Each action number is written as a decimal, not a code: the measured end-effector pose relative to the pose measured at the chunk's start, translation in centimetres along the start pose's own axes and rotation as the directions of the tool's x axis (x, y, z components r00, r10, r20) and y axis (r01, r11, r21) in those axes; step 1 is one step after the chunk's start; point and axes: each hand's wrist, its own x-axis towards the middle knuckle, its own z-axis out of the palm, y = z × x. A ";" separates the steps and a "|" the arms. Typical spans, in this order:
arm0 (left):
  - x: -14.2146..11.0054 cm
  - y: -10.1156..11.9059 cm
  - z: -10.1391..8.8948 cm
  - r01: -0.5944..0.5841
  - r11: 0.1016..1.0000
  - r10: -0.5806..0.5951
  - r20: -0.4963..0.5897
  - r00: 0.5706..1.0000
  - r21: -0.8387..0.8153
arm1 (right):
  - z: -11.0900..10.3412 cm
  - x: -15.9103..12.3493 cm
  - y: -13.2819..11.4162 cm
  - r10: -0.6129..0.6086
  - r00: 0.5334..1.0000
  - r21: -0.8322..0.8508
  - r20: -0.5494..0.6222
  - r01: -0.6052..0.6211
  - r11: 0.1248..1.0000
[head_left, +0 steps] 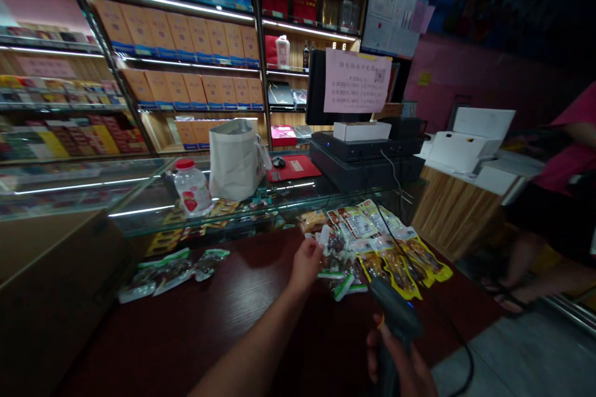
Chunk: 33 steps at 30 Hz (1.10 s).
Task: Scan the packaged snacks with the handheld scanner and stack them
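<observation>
My right hand (pixel 403 356) is wrapped around the handle of a dark barcode scanner (pixel 398 310), whose head points away from me with a small blue light on its side. My left hand (pixel 306 262) reaches over the dark red counter (pixel 251 316), its fingers pinched on the pale end of a small snack packet (pixel 323 236). Just right of it lies a pile of small clear packets with green edges (pixel 343 285). Beyond that are several yellow-edged snack packs (pixel 395 263). More green-edged packets (pixel 172 273) lie apart on the left.
A cardboard box (pixel 51 279) stands at the left. On the glass case (pixel 251 211) are a red-lidded jar (pixel 192 187) and a white bag (pixel 235 161). A monitor (pixel 316 90) stands behind. The scanner's cable (pixel 459 329) hangs right, where a person (pixel 554 198) stands.
</observation>
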 end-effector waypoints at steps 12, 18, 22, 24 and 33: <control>-12.2 -2.4 -12.7 0.325 0.761 -0.282 0.165 0.945 -0.562 | 7.0 0.7 2.2 0.010 0.972 -0.190 0.234 0.036 0.981; -12.6 -3.4 -13.5 0.337 0.761 -0.213 0.277 0.937 -0.555 | 9.2 0.7 3.4 -0.059 0.944 -0.223 0.323 0.137 0.965; -12.0 -2.9 -14.0 0.377 0.774 -0.236 0.322 0.917 -0.509 | 9.4 0.5 3.5 -0.120 0.937 -0.221 0.327 0.200 0.955; -11.8 -2.8 -14.1 0.406 0.778 -0.265 0.336 0.904 -0.479 | 9.5 0.3 3.4 -0.132 0.940 -0.230 0.315 0.211 0.950; -11.4 -2.6 -14.6 0.269 0.842 -0.272 0.063 0.960 -0.467 | 8.9 -0.2 2.7 -0.101 0.958 -0.216 0.270 0.162 0.963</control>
